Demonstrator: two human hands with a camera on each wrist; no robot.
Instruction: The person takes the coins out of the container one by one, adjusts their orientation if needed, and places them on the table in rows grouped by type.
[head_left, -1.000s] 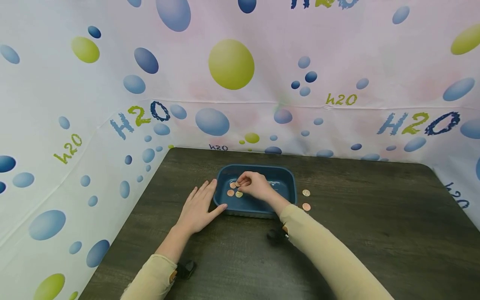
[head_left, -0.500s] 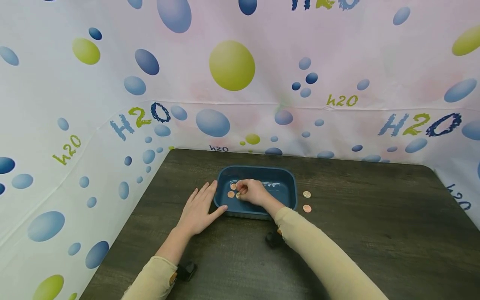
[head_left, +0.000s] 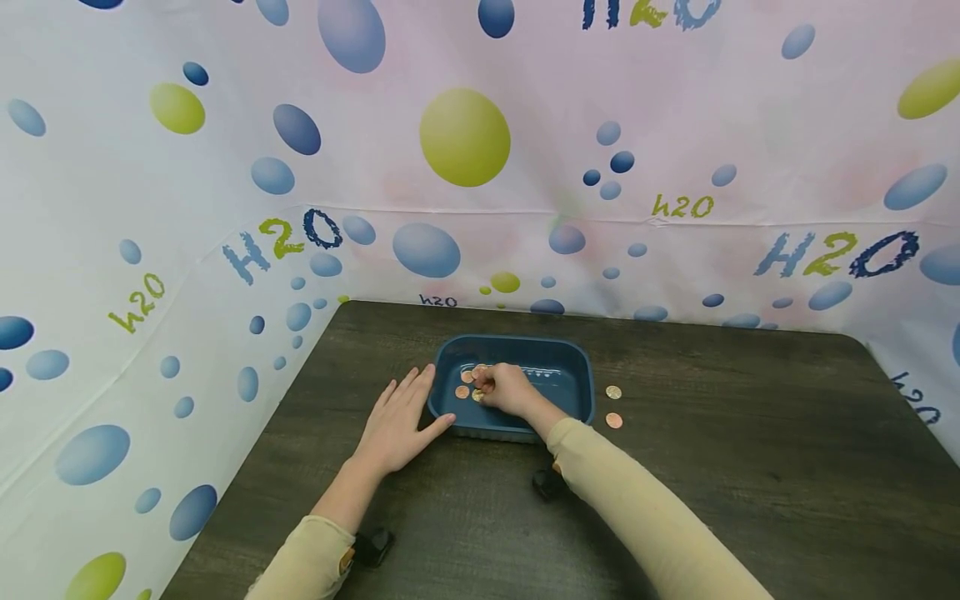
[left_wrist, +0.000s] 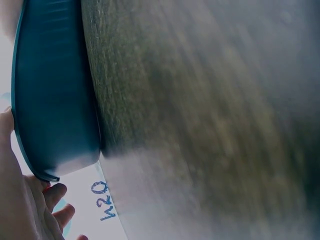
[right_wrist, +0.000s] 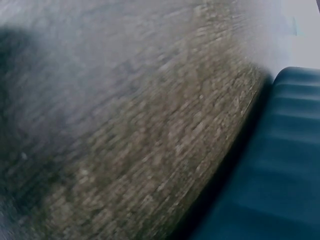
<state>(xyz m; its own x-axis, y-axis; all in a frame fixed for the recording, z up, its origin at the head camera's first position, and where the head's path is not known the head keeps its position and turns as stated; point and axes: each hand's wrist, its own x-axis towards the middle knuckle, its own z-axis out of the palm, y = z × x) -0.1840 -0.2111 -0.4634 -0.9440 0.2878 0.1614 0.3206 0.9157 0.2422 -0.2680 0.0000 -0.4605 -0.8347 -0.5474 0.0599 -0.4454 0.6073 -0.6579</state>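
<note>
In the head view a dark blue rectangular tray [head_left: 555, 375] stands on the table, with several copper- and gold-coloured coins in its left half. My left hand [head_left: 396, 421] lies with straight fingers along the tray's left side, thumb at the near left corner. The left wrist view shows the same hand [left_wrist: 22, 195] against the tray's outer wall [left_wrist: 55, 90]. Over the inside of the tray, my right hand [head_left: 512, 390] has its fingers curled, pinching at a gold-coloured coin [head_left: 477, 396]. A copper coin [head_left: 462, 392] and another copper coin [head_left: 467, 377] lie just left of the fingertips.
Right of the tray, a gold-coloured coin [head_left: 613, 392] and a copper coin [head_left: 614, 421] lie on the dark wooden table [head_left: 720, 433]. A white patterned sheet [head_left: 525, 150] hangs behind and left of the table. The right wrist view holds tabletop and the tray's ribbed wall [right_wrist: 285, 165].
My right hand has moved slightly toward me inside the tray, from a copper coin at the back to the gold-coloured one. That copper coin now lies uncovered behind the fingers. The left hand stays put.
</note>
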